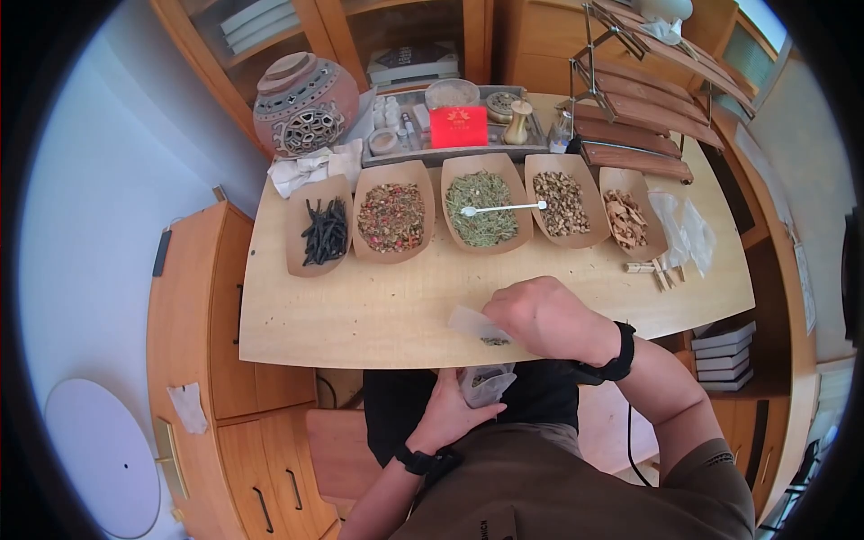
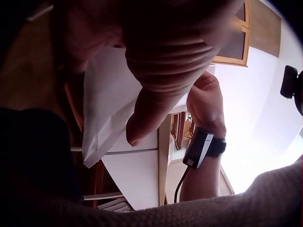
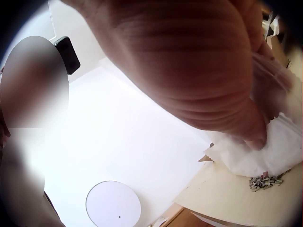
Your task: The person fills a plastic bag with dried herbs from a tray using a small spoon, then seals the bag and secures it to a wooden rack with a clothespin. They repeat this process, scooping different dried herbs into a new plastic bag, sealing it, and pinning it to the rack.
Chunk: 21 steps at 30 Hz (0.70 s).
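Note:
Near the table's front edge, my right hand (image 1: 544,315) grips a thin translucent white bag (image 1: 466,322), its thumb against the bag (image 3: 279,151) in the right wrist view. A small heap of chopped dried herbs (image 3: 265,182) shows right at the bag's edge, over the tabletop. Lower down, close to my lap, my left hand (image 1: 447,416) holds a translucent pouch (image 1: 486,387) with dark bits showing inside. The left wrist view shows the pouch (image 2: 102,111) as a pale sheet with a crimped edge beside the thumb.
Paper trays hold black strips (image 1: 325,232), a reddish mix (image 1: 391,219), green herbs (image 1: 481,236) with a white spoon (image 1: 504,210) across, tan pieces (image 1: 560,203) and brown chips (image 1: 625,219). Wooden clips (image 1: 664,275) and clear bags (image 1: 686,232) lie at right. Behind stands a grey tray (image 1: 396,159).

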### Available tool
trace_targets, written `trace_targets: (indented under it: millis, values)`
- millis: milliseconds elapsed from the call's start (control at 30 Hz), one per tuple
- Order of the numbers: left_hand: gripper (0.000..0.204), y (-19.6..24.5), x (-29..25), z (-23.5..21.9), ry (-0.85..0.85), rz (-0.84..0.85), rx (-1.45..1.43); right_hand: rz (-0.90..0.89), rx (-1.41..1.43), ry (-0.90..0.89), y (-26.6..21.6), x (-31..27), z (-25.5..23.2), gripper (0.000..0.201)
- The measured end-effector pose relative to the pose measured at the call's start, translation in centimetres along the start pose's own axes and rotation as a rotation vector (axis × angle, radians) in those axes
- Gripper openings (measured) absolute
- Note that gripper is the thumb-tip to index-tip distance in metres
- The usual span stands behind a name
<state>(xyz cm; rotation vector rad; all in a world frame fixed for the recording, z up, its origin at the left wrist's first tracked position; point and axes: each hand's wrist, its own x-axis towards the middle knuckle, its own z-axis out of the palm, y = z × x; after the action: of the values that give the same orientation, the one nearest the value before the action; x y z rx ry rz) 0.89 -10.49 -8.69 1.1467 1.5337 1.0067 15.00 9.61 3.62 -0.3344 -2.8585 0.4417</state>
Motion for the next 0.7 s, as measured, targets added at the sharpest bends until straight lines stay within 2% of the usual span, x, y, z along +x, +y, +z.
trace_targets:
  millis: [167, 267, 333, 367, 467, 533, 667, 700]
  values:
    - [0.103, 0.2, 0.0, 0.0, 0.002, 0.012, 0.000, 0.014, 0.000, 0.046, 0.9, 1.3, -1.2, 0.008]
    - [0.103, 0.1, 0.0, 0.0, 0.001, -0.005, 0.016, -0.047, -0.050, 0.042, 1.8, 2.7, -1.3, 0.008]
    - [0.104, -0.1, 0.1, 0.1, 0.002, -0.003, 0.007, -0.165, -0.061, 0.130, 2.3, 3.4, -0.5, 0.008]
    - [0.104, 0.0, 0.0, 0.0, 0.003, -0.002, 0.008, -0.167, -0.061, 0.131, 2.2, 3.6, -0.4, 0.008]
    - [0.105, 0.2, 0.0, -0.1, 0.012, -0.010, 0.015, -0.214, -0.075, 0.057, 1.9, 4.0, -0.2, 0.008]
    - [0.106, 0.0, 0.0, 0.0, 0.006, -0.003, 0.019, -0.251, -0.023, -0.116, 1.6, 3.8, -0.3, 0.012]
    - [0.106, 0.0, 0.1, 0.1, 0.002, 0.000, -0.008, -0.306, -0.001, -0.164, 1.3, 2.9, -0.5, 0.012]
    - [0.106, 0.0, 0.1, 0.0, 0.003, 0.000, 0.000, -0.284, 0.075, -0.035, 1.5, 2.7, -0.9, 0.010]
